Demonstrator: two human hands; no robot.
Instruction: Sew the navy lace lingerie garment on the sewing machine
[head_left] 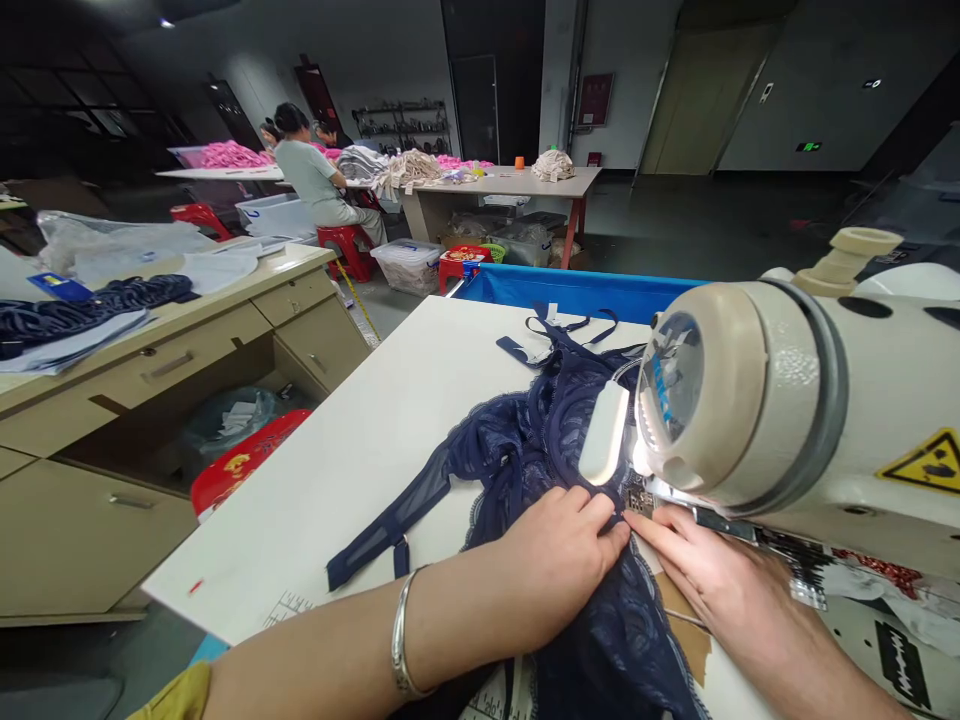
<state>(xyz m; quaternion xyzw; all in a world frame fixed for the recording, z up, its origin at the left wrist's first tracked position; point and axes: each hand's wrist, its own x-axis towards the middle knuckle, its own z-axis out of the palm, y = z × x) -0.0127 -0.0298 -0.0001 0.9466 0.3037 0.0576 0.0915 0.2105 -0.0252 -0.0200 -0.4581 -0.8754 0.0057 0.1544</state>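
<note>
A navy lace bra (525, 430) lies across the white sewing table, with straps trailing to the far side and one band stretched out to the left. My left hand (562, 550), a silver bangle at its wrist, is closed on the lace just in front of the sewing machine's needle area. My right hand (705, 565) comes in from the right under the machine head (720, 400); its fingertips pinch the lace edge beside my left thumb. A white lamp (606, 435) lights this spot and covers part of the bra. The needle itself is hidden.
A blue fabric trough (585, 287) borders the table's far edge. Scissors-like dark metal parts and scraps sit under the machine arm. At left stands a desk (187, 350) with navy bundles (135, 300). Farther back, a person (311, 175) sits at a table with fabric piles.
</note>
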